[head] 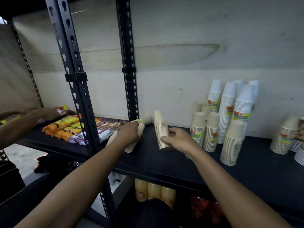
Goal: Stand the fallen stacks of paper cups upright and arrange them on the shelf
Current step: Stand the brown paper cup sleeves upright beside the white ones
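On the black shelf (164, 162), my right hand (178, 139) grips the lower part of a beige paper cup stack (160, 125) that stands nearly upright, leaning slightly left. My left hand (129, 133) rests on a fallen beige stack (131, 146) lying on its side near the black upright post. Another fallen stack (144, 120) with a green label lies behind my left hand, by the back wall. To the right, several beige stacks (212, 130) and white stacks (227, 111) stand upright.
A black slotted post (79, 96) separates this bay from the left one, where snack packets (65, 127) lie and another person's hand (44, 112) reaches. More cup stacks (284, 135) stand at the far right. Juice bottles (153, 191) sit on the shelf below.
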